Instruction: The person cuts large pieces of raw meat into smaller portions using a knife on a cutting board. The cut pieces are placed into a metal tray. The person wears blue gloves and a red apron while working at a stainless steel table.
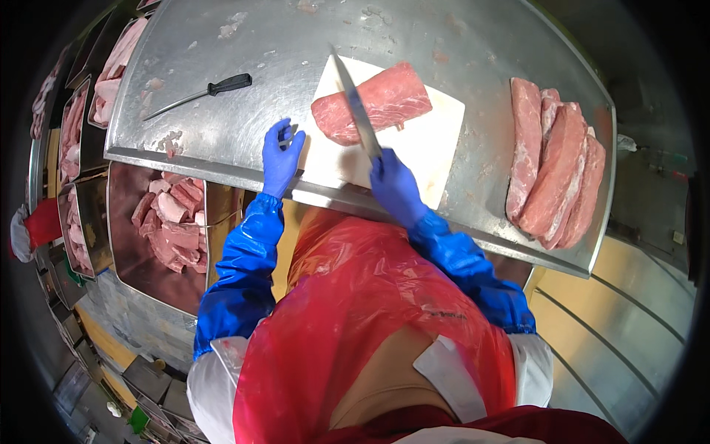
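My right hand [394,181], in a blue glove, is closed round the handle of a long knife [357,107]. The blade passes over a piece of raw pork loin [396,92] lying on a white cutting board [436,148]; whether it touches the meat I cannot tell. My left hand [282,157], also gloved in blue, is just left of the board with its fingers apart and slightly curled, holding nothing. Farther left on the steel table [274,44] lies a sharpening steel [200,95] with a black handle.
Several long pork loins [555,166] are stacked at the table's right end. Below its left edge stands a metal bin [129,244] with cut meat pieces [174,214]. More meat-filled bins [81,133] line the far left, where a person's red sleeve [44,222] shows. Meat scraps [170,140] dot the tabletop.
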Motion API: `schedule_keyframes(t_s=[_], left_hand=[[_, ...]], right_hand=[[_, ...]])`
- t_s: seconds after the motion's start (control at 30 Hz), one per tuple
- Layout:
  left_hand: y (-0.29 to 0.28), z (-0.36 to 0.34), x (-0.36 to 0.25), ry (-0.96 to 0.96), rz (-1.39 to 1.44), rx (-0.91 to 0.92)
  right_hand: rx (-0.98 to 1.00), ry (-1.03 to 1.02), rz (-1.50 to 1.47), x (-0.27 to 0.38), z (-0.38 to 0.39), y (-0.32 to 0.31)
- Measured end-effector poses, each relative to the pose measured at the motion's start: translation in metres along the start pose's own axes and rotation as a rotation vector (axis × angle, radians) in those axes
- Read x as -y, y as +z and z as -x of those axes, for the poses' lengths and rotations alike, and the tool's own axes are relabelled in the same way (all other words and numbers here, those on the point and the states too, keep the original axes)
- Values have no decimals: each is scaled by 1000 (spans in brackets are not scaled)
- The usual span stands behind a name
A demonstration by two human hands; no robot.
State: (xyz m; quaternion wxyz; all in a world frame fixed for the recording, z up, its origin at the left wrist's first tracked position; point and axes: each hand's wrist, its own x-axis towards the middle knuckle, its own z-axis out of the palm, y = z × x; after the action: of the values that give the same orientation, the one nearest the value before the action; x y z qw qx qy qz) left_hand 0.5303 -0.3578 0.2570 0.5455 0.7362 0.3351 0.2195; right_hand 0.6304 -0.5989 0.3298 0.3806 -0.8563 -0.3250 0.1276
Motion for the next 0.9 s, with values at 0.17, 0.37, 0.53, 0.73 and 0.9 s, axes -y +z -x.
schedule_keyframes(t_s=[0.17,0.37,0.53,0.73,0.9], left_hand=[[59,-29,-8,-45,35,89],[61,-31,-18,-17,-30,161],[64,-43,-20,45,-58,233],[53,-83,-20,-97,-141,232],[27,-138,27,-256,180,241]], right_hand=[[38,-112,357,-6,-35,22],[438,180,455,10,16,-30],[253,89,414,-14,-61,30],[291,183,315,-42,40,16],[292,232,329,-69,176,-58]])
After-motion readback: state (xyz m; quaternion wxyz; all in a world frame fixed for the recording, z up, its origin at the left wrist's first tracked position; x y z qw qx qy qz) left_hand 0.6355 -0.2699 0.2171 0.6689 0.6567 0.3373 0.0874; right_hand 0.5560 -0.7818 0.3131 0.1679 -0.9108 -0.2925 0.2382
